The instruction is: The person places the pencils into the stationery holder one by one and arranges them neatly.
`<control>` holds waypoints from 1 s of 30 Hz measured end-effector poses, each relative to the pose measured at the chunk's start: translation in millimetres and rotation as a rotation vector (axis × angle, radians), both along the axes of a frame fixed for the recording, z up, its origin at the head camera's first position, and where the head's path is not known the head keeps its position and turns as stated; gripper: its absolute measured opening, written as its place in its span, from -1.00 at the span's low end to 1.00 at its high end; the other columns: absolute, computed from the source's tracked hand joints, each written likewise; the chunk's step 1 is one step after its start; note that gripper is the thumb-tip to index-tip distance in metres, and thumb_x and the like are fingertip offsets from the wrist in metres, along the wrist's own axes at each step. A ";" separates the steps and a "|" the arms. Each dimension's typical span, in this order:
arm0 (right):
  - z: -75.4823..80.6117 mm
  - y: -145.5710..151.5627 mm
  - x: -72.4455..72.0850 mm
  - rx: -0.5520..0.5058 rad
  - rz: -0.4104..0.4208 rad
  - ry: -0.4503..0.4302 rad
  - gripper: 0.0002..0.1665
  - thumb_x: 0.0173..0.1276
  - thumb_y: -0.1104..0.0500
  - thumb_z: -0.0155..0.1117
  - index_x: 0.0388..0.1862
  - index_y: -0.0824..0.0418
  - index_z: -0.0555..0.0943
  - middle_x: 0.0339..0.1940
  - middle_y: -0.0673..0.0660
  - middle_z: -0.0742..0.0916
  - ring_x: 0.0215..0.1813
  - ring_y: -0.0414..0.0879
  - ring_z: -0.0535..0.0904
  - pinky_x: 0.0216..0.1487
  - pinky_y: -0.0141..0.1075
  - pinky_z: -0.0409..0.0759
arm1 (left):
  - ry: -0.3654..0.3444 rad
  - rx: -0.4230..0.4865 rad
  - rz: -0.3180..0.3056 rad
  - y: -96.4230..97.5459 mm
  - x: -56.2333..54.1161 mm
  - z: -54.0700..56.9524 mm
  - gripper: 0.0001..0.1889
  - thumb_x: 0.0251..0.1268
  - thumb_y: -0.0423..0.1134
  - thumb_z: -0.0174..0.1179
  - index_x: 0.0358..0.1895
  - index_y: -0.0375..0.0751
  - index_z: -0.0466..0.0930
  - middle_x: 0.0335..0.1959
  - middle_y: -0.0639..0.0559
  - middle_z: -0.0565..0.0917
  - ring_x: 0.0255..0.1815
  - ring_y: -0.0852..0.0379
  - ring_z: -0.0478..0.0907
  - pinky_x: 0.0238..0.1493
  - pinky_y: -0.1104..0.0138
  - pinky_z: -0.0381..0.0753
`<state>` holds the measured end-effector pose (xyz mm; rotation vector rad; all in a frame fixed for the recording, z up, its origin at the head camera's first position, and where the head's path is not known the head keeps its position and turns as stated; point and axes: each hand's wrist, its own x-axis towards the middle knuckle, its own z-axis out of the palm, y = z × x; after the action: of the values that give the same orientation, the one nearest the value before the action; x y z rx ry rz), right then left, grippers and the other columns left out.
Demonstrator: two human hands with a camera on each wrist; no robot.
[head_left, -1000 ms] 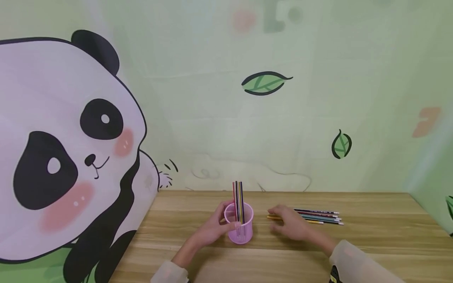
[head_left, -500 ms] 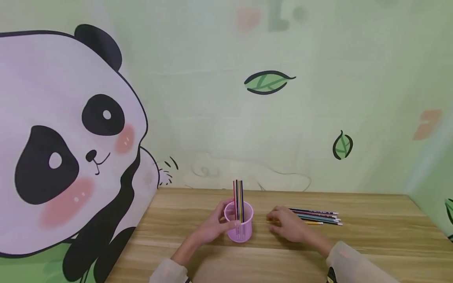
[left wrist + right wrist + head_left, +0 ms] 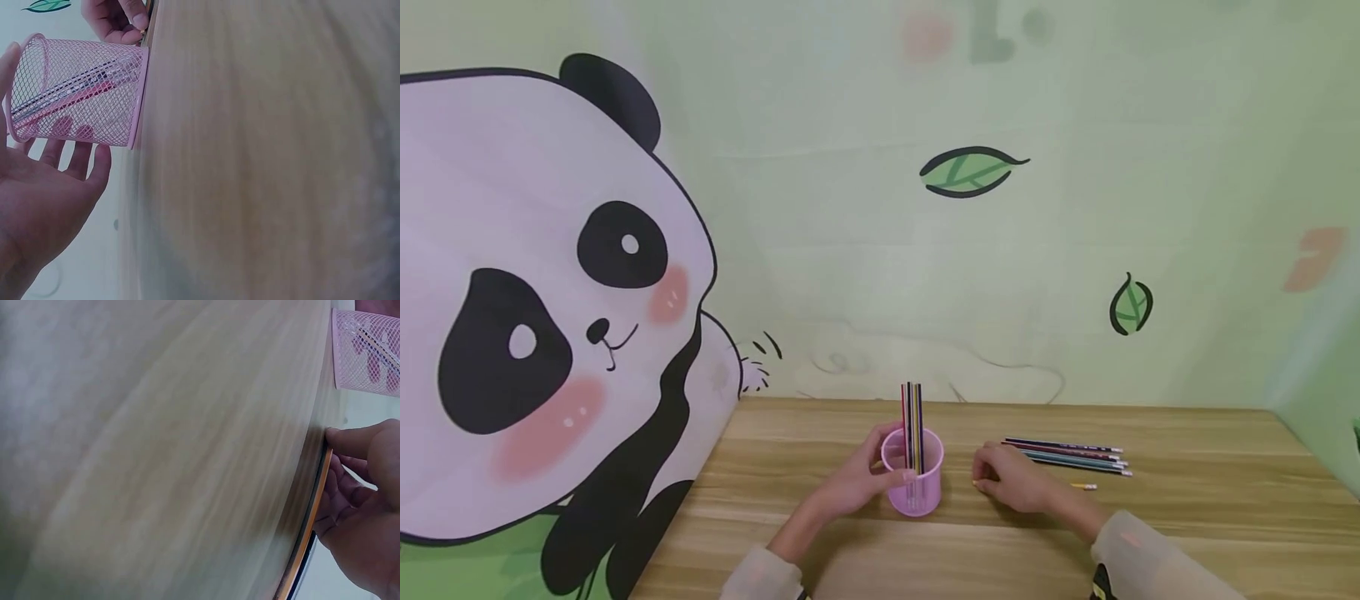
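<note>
Clearly, the right hand (image 3: 1017, 479) pinches the orange pencil (image 3: 315, 508) near one end.

A pale green printed backdrop (image 3: 850, 267) with faint creases rises behind a light brown wood-grain tabletop (image 3: 1210, 475). On the left of the head view, a large black-and-white cartoon panda (image 3: 580, 308) shows 2 black eye patches (image 3: 505, 350) and 2 pink cheeks (image 3: 553, 425); a green printed patch (image 3: 452, 571) lies below it. A long, black-outlined green leaf (image 3: 967, 172) lies nearly level on the backdrop; a smaller, upright, black-outlined leaf (image 3: 1131, 307) is lower, to its right. Near the top are 1 blurred reddish blot (image 3: 927, 36) and 1 grey-green L-shaped mark (image 3: 988, 46). A reddish angular mark (image 3: 1315, 258) sits near the right edge, above a pale diagonal streak (image 3: 1315, 342).
</note>
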<state>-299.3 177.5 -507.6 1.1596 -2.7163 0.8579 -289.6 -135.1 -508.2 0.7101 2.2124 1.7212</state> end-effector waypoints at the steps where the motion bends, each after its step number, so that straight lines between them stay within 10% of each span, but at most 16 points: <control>1: -0.5 -0.4 -0.4 -0.007 0.007 -0.012 -0.80 0.36 0.37 0.44 -0.34 0.14 0.61 -0.37 -0.05 0.58 -0.27 -0.23 0.48 -0.24 -0.34 0.52 | 0.002 -0.001 0.000 -0.4 0.2 -0.2 -0.22 0.46 -0.07 0.38 0.62 0.02 0.17 0.50 -0.11 0.45 0.51 -0.13 0.41 0.56 -0.07 0.35; 16: 1.6 2.2 -0.5 -0.011 -0.007 -0.044 -0.83 0.43 0.36 0.38 -0.27 0.15 0.57 -0.36 -0.10 0.57 -0.26 -0.29 0.44 -0.23 -0.35 0.50 | 0.009 -0.016 -0.007 0.7 -1.2 2.7 -0.22 0.46 -0.06 0.38 0.62 0.08 0.18 0.50 -0.07 0.45 0.51 -0.09 0.41 0.55 -0.03 0.37; 30: 57.3 14.1 1.7 -0.083 -0.065 -0.173 -0.90 0.53 0.34 0.31 -0.18 0.15 0.64 -0.36 -0.07 0.65 -0.28 -0.24 0.52 -0.27 -0.35 0.58 | 0.038 -0.004 0.008 3.3 -0.5 7.3 -0.16 0.38 -0.22 0.45 0.62 -0.15 0.19 0.50 -0.26 0.43 0.48 -0.27 0.42 0.49 -0.08 0.46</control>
<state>-297.6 191.7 -450.3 1.0201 -2.8031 1.0980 -290.1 -131.8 -500.9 0.7395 2.2465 1.7206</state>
